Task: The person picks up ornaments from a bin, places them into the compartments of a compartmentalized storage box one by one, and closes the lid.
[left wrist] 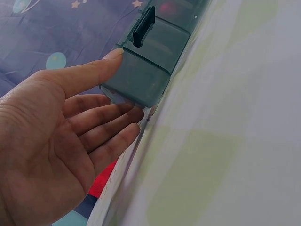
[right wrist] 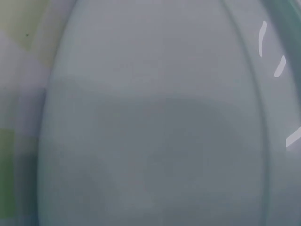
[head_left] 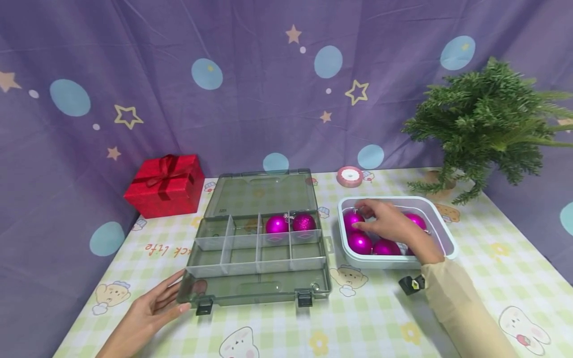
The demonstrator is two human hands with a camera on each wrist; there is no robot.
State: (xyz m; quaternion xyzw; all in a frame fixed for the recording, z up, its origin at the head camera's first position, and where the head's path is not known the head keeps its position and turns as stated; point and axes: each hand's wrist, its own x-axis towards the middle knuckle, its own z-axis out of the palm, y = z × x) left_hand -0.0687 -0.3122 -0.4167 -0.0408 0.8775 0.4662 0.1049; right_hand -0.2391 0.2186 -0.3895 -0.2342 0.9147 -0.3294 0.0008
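Observation:
A grey see-through divider box (head_left: pixel 255 286) lies with its lid (head_left: pixel 264 194) folded back. Two magenta baubles, one smooth (head_left: pixel 277 226) and one glittery (head_left: pixel 304 224), sit in the two right compartments of its back row. At the box's front left corner, my left hand (head_left: pixel 149 311) has its fingers extended, thumb by the front and fingertips along the side. Inside the light-blue tub (head_left: pixel 440 219), my right hand (head_left: pixel 387 221) pinches a magenta bauble (head_left: pixel 350 220) between thumb and fingers. More magenta baubles (head_left: pixel 360 243) lie around it. Only the tub's wall (right wrist: pixel 155 117) fills the right wrist view.
Back left stands a red gift box (head_left: pixel 165 191) with a bow. A ribbon roll (head_left: pixel 350 176) lies behind the tub, and a small artificial fir tree (head_left: pixel 488 119) stands at the back right. Below the tub, a black strap (head_left: pixel 409 285) shows at my right sleeve.

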